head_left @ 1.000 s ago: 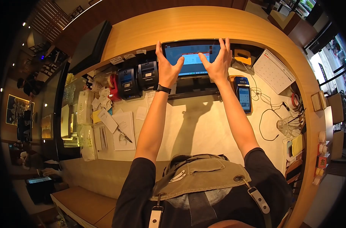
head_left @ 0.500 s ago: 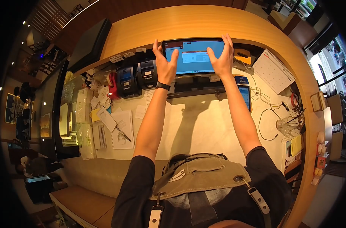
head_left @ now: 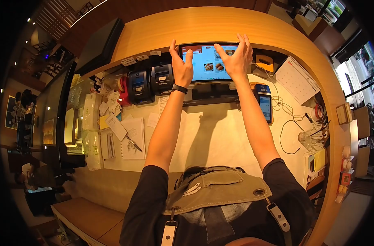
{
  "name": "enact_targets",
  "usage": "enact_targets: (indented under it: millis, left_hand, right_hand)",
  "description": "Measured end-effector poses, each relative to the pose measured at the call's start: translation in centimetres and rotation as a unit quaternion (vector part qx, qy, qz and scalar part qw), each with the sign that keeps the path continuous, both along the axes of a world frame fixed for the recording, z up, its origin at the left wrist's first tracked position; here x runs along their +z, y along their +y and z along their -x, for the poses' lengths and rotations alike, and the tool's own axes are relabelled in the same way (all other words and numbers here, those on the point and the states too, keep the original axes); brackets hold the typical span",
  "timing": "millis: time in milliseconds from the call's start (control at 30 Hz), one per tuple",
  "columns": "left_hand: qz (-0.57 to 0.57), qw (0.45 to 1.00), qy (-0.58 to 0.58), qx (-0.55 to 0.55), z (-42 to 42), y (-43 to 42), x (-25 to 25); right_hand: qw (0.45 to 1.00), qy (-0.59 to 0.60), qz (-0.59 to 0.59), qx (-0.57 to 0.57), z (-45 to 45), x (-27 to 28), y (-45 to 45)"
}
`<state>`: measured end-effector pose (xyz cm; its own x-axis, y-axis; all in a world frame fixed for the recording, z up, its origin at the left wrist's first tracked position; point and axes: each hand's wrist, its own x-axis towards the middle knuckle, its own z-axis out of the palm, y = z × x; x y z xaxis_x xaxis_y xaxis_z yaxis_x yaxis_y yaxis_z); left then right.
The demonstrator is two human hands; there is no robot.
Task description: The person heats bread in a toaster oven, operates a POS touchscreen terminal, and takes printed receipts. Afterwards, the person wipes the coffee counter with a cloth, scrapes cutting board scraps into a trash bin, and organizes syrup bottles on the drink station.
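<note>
While both your hands frame the touchscreen (head_left: 200, 61), the likeliest trouble is a stray tap: your right hand (head_left: 236, 61) has its thumb stretched across the lit panel, near the small food pictures, and a slight slip could register on the wrong one. Your left hand (head_left: 182, 69) is spread too, thumb raised over the left side, fingers up by the edge. Both are well open with nothing enclosed; whether either one touches the glass or grips the rim, you cannot tell from this angle.

The screen stands at the back of the desk (head_left: 232, 139), just in front of the wooden ledge (head_left: 187, 24), between the two dark printers (head_left: 139, 87) and the card terminal (head_left: 264, 105). If you pressed hard on one side, it might tilt or turn on its base. Your right forearm passes close beside the terminal, so a careless sweep outward could knock it, or catch the cables (head_left: 281, 135) looping beyond it. Your palms may also cover parts of the display, making a misread possible.
</note>
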<state>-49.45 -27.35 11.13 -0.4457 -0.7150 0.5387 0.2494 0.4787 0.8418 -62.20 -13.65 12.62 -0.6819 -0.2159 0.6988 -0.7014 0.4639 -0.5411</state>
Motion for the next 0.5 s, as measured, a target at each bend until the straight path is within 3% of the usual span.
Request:
enact_targets:
  millis: [100,200,333,500]
  left_hand:
    - [0.007,1.0,-0.003,0.008,0.1,-0.1,-0.2]
    - [-0.025,1.0,0.007,-0.016,0.0,-0.2,-0.3]
    - [-0.026,0.999,0.017,-0.03,0.1,-0.5,-0.7]
    - [-0.023,0.999,0.025,-0.031,0.3,-0.6,-0.9]
  right_hand:
    - [0.999,0.017,-0.028,-0.04,-0.8,0.2,-0.3]
    - [0.993,0.015,0.097,0.067,0.5,-0.4,1.0]
    - [0.985,0.041,0.093,0.141,0.7,-1.6,4.6]
    - [0.988,0.054,0.058,0.136,0.0,-2.7,7.0]
